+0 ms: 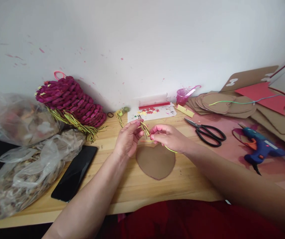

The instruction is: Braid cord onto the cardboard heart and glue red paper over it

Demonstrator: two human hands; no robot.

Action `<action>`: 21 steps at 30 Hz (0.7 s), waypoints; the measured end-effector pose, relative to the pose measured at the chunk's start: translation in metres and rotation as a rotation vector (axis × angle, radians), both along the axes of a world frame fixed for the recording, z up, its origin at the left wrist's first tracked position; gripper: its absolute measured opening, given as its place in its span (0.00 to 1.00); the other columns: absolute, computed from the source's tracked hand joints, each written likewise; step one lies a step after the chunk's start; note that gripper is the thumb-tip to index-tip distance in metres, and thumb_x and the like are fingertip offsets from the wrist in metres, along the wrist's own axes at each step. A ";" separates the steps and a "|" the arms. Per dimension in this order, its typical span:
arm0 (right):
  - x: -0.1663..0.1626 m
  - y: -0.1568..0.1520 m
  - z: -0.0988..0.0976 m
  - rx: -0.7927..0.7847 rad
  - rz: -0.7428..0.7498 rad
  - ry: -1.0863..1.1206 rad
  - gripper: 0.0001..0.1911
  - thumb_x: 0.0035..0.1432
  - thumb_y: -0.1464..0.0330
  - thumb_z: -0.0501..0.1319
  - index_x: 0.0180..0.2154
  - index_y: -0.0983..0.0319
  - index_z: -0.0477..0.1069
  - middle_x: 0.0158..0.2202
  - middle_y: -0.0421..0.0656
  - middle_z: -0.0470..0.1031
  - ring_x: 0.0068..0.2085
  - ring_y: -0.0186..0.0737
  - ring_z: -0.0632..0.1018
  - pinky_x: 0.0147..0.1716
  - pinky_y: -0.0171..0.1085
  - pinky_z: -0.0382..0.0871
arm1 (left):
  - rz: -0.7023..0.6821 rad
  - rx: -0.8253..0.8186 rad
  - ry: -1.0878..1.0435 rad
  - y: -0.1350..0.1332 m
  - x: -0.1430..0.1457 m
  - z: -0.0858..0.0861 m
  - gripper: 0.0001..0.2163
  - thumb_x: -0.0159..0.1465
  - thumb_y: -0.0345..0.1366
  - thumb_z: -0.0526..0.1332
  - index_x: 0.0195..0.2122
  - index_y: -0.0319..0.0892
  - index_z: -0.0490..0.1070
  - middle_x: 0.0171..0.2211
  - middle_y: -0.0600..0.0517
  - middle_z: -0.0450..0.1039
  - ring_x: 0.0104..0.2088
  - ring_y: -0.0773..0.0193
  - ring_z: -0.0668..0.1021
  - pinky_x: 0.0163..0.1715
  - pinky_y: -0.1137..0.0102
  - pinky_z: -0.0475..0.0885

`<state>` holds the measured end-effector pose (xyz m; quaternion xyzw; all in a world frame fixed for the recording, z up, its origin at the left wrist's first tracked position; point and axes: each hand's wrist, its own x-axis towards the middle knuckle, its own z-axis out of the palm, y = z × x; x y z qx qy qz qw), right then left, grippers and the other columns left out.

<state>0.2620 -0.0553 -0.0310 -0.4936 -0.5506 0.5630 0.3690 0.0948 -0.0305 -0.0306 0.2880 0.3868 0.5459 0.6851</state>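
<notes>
Dark red garment [187, 219]: spans the front edge of the light wooden tabletop [192, 189].
Left hand [129, 136]: raised above the tabletop; thumb and fingers pinch a small looped bundle of yellow-green cord [145, 128].
Right hand [168, 134]: thumb and fingertips grip the lower end of the same bundle; one strand trails from below this hand toward the right edge.
Bundle position: between both hands, above the middle of the tabletop.
Brown heart-shaped cardboard piece [156, 162]: flat, just below the hands; tip toward the front edge, upper part partly covered by the hands.
Black phone [74, 174]: left of the heart, near the front edge.
Clear plastic bag of tan pieces [37, 166]: beside the phone, at the front left corner.
Magenta scaly ornament [70, 99]: back left, with yellow-green fringe.
White sheet with small stars [132, 114]: middle of the back edge.
Black-handled scissors [202, 126]: right of the right hand.
Blue-and-teal glue gun [265, 149]: farther toward the right edge.
Brown cardboard cutouts [214, 103]: stacked at the back right.
</notes>
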 end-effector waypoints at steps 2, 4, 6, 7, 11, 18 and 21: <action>0.000 0.000 -0.001 0.013 -0.011 -0.026 0.05 0.50 0.70 0.66 0.32 0.62 0.73 0.27 0.39 0.73 0.29 0.35 0.74 0.31 0.35 0.67 | 0.002 -0.005 0.004 0.000 0.000 0.000 0.05 0.59 0.28 0.66 0.36 0.34 0.78 0.29 0.49 0.78 0.26 0.72 0.78 0.21 0.82 0.71; 0.000 0.000 -0.001 0.018 -0.020 -0.028 0.06 0.50 0.69 0.66 0.33 0.62 0.73 0.28 0.39 0.74 0.30 0.35 0.74 0.31 0.35 0.68 | -0.001 -0.006 0.007 -0.001 0.001 0.000 0.05 0.59 0.28 0.66 0.36 0.34 0.78 0.29 0.49 0.78 0.26 0.72 0.78 0.21 0.82 0.72; -0.001 0.000 -0.002 0.012 -0.026 0.000 0.08 0.50 0.67 0.67 0.33 0.62 0.73 0.29 0.39 0.74 0.30 0.35 0.75 0.30 0.35 0.67 | -0.007 -0.002 0.007 -0.001 0.001 0.000 0.05 0.59 0.28 0.66 0.36 0.34 0.79 0.29 0.49 0.78 0.25 0.72 0.78 0.21 0.82 0.72; -0.001 -0.001 -0.003 0.010 -0.029 0.014 0.09 0.51 0.65 0.67 0.33 0.62 0.72 0.30 0.40 0.74 0.30 0.35 0.75 0.29 0.34 0.67 | -0.012 -0.001 0.006 -0.002 0.001 0.000 0.05 0.59 0.28 0.66 0.36 0.34 0.79 0.30 0.49 0.78 0.25 0.72 0.78 0.21 0.82 0.72; -0.005 -0.002 -0.009 0.052 -0.007 0.022 0.10 0.53 0.62 0.67 0.31 0.62 0.71 0.27 0.38 0.72 0.28 0.33 0.74 0.28 0.34 0.65 | -0.025 -0.012 0.006 -0.003 0.003 0.000 0.05 0.59 0.27 0.66 0.35 0.33 0.79 0.31 0.48 0.78 0.28 0.71 0.80 0.21 0.83 0.72; -0.003 -0.002 -0.016 0.176 0.031 -0.105 0.06 0.56 0.64 0.63 0.32 0.61 0.72 0.28 0.38 0.75 0.29 0.35 0.74 0.32 0.36 0.66 | -0.003 -0.073 -0.038 -0.006 0.006 0.004 0.02 0.60 0.24 0.65 0.32 0.34 0.78 0.34 0.48 0.79 0.33 0.67 0.83 0.27 0.82 0.76; 0.000 0.000 -0.011 0.221 0.007 -0.174 0.06 0.55 0.66 0.64 0.34 0.61 0.75 0.33 0.42 0.78 0.33 0.37 0.76 0.35 0.37 0.68 | 0.006 -0.079 -0.052 -0.007 0.006 0.006 0.03 0.61 0.24 0.64 0.31 0.33 0.78 0.35 0.48 0.79 0.32 0.69 0.82 0.32 0.80 0.79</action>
